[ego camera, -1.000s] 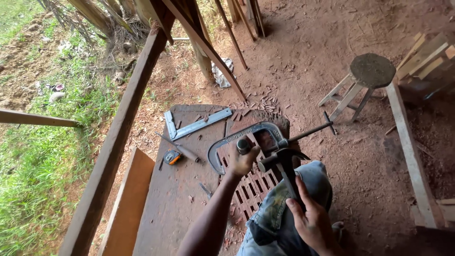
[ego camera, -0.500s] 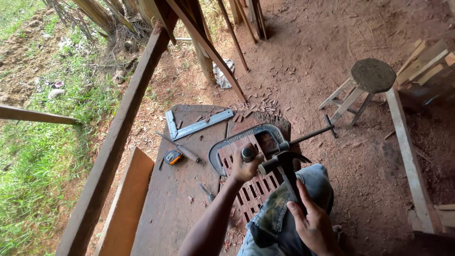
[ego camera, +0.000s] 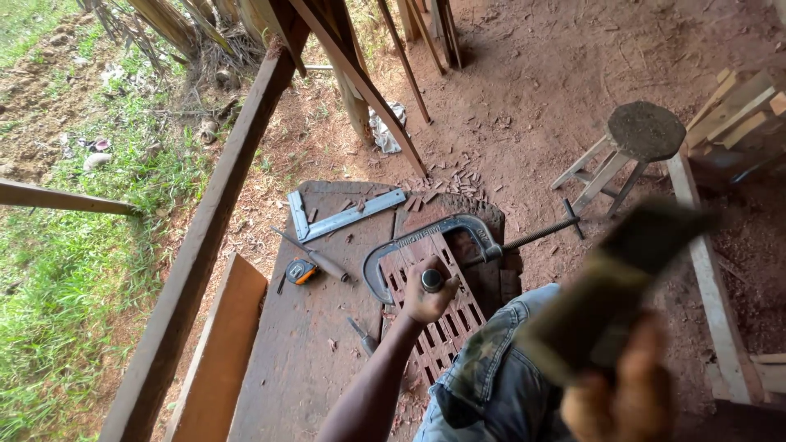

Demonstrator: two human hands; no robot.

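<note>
While the left hand (ego camera: 427,299) is closed round a chisel (ego camera: 431,281) stood upright on the slatted wooden panel (ego camera: 438,315), the right hand (ego camera: 618,393) is raised near the camera, wrapped round a blurred dark mallet (ego camera: 622,278) (its long axis tilts up toward two o'clock). From the mallet, the chisel's butt lies toward nine o'clock and well below. A metal C-clamp (ego camera: 434,237) arches over the panel's far end on the workbench (ego camera: 286,360). At ten o'clock from the chisel lie a steel square (ego camera: 340,219) and tape measure (ego camera: 301,271).
</note>
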